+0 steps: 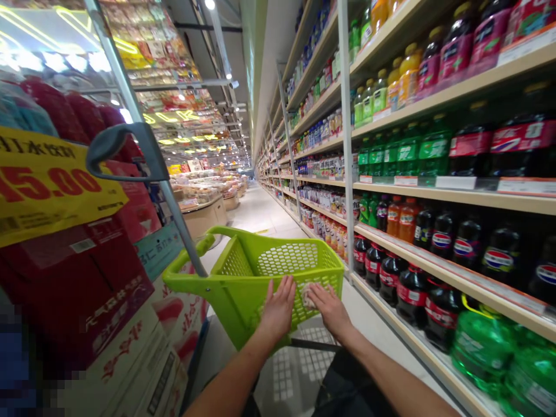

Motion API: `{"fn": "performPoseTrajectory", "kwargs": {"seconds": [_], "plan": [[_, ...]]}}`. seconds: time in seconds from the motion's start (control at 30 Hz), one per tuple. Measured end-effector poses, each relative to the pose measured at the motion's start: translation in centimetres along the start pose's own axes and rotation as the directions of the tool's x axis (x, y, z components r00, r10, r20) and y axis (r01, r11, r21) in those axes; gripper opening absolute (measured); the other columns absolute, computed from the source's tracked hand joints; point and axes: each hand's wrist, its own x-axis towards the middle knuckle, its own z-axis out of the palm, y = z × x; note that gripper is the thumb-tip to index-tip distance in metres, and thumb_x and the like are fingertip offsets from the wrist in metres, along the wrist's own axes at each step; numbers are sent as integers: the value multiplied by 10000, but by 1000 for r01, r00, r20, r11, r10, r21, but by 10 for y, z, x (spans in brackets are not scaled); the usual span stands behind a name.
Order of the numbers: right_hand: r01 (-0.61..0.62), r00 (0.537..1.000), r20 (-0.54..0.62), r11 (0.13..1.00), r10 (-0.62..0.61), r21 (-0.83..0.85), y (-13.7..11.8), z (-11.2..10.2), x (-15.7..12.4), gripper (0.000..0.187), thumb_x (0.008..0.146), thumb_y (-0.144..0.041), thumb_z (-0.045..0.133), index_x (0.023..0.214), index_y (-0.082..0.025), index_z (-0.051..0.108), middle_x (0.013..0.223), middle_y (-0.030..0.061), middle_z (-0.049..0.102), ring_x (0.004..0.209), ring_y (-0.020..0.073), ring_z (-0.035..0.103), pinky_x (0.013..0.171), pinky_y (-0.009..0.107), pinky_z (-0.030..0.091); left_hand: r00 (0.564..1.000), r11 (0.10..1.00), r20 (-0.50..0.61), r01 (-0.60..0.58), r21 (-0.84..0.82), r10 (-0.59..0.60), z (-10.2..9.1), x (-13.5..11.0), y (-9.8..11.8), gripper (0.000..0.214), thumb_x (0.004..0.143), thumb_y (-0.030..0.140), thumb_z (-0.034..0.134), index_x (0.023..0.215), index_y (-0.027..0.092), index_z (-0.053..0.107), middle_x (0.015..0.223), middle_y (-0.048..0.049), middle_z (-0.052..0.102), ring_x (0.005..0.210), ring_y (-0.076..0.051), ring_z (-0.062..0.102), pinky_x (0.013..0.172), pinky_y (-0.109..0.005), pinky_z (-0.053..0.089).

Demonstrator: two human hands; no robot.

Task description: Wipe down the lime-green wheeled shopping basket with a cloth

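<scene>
Your left hand (pixel 278 308), grip apart, lies flat on the green basket (pixel 237 301). Your right hand (pixel 330 310) covers a pale wad (pixel 307 296), grip unclear. Basket floor hidden.

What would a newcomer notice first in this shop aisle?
The bright green basket, tilted mid-aisle, stands out, with the left hand and right hand flat on its mesh wall and a small pale thing between them. A yellow price sign with red figures sits over red boxes at left; dark soda bottles fill the shelves at right.
</scene>
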Motion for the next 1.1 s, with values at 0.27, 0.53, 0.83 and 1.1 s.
{"fn": "performPoseTrajectory", "kwargs": {"seconds": [0.27, 0.53, 0.83, 1.1], "plan": [[-34, 996, -87, 995, 25, -94, 30, 20, -11, 343, 815, -52, 385, 1026, -174, 626, 1093, 80, 634, 1055, 200, 541, 951, 412, 342, 997, 997, -38, -70, 42, 72, -3, 23, 21, 626, 765, 201, 350, 1363, 87, 205, 1461, -115, 157, 1351, -225, 60, 1072, -515, 50], [-111, 992, -63, 990, 106, -88, 53, -8, 0, 458, 802, -27, 336, 1199, -166, 515, 1284, 87, 491, 1220, 211, 393, 999, 447, 281, 999, 999, -2, -40, -2, 40, -4, 21, 16, 620, 751, 190, 351, 1351, 81, 241, 1457, -121, 172, 1347, -228, 89, 1072, -515, 36], [-369, 918, 181, 928, 353, 58, 48, -10, -51, 490, 674, 13, 341, 1004, -188, 643, 1092, 96, 631, 1022, 218, 570, 911, 441, 400, 989, 986, 112, 110, -125, -96, -11, 16, 7, 666, 719, 188, 380, 1360, 87, 225, 1464, -110, 153, 1347, -229, 99, 1081, -488, 52], [-250, 961, 72, 732, 266, 634, -2, -76, 31, 557, 606, -38, 352, 1062, -211, 622, 1137, 52, 604, 1077, 177, 533, 952, 395, 409, 972, 164, 95, 132, -978, -217, -10, 31, 43, 619, 502, 88, 565, 1119, 132, 544, 1103, -93, 611, 995, -220, 543, 886, -324, 400]]}}
